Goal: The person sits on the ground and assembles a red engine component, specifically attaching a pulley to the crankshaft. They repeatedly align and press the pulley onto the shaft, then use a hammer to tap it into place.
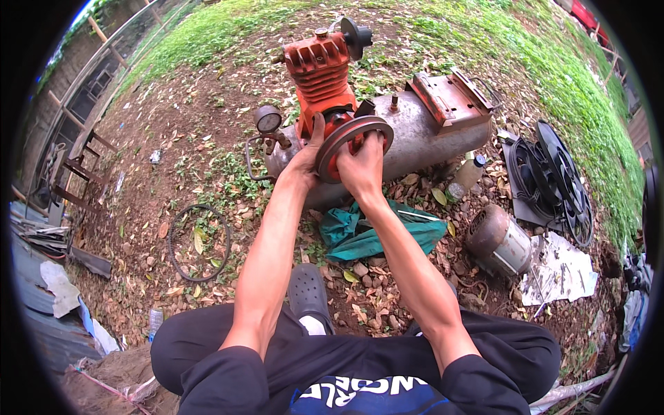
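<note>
An orange finned compressor pump head (319,72) stands on a rusty grey air tank (408,128). On the pump's near side is a pulley (325,155) with a dark grooved rim and orange spokes. My right hand (363,162) reaches in between the spokes, fingers bent and closed on the pulley. At its left edge, my left hand (306,158) grips the rim, thumb pointing up beside the pump; its other fingers are mostly hidden behind the wheel. A round pressure gauge (268,120) sits left of the pump, on the tank's fittings.
A green cloth (380,235) lies below the tank. To its right are a rusty electric motor (498,238), a bottle (470,171), a black fan assembly (553,173) and a white sheet with small tools (560,270). A drive belt (199,279) rests on the leafy ground at left.
</note>
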Available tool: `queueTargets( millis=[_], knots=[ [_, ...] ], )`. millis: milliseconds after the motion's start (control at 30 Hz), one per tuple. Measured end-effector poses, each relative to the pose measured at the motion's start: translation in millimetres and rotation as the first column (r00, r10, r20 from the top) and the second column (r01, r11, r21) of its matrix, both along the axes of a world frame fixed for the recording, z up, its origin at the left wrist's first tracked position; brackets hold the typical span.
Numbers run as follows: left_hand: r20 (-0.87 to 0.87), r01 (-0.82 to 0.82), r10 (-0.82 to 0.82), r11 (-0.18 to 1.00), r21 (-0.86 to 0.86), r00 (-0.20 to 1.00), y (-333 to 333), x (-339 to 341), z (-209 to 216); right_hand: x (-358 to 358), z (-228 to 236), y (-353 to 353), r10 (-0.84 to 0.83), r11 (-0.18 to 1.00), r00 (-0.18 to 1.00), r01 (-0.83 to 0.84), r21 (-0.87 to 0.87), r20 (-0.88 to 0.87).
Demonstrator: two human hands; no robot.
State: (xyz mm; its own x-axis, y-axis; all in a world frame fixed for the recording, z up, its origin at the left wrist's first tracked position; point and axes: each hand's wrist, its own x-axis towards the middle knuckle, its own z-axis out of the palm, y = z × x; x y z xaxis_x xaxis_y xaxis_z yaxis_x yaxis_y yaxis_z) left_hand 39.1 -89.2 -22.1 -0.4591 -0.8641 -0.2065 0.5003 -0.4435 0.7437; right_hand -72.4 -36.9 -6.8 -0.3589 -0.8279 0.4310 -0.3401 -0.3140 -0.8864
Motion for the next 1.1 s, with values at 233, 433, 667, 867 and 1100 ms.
queueTargets(
  millis=[233,433,667,867,1100],
  knots=[
    [-0.002,0.031,-0.031,0.996,-0.086,1.000,4.5,-2.1,-7.1,-3.0,-11.0,0.7,0.020,0.981,0.998,-0.009,-0.195,0.057],
    [0.118,0.017,-0.008,0.997,-0.073,0.993,5.6,-0.5,-6.8,1.7,-15.0,9.0,0.017,0.990,0.992,0.002,-0.143,0.126],
    [0.318,-0.087,0.101,0.995,-0.056,0.943,10.8,-9.2,-5.8,-8.2,-23.9,13.7,0.043,0.999,0.976,-0.042,-0.009,0.213],
    [0.236,-0.105,0.112,0.994,-0.041,0.965,9.2,-8.8,-3.1,-11.4,-19.2,10.7,0.067,0.996,0.968,-0.078,0.037,0.243],
    [0.094,-0.148,0.153,0.987,-0.057,0.984,17.1,-13.4,29.5,-14.6,-2.2,-2.3,0.112,0.991,0.964,-0.125,0.039,0.241]
  ],
)
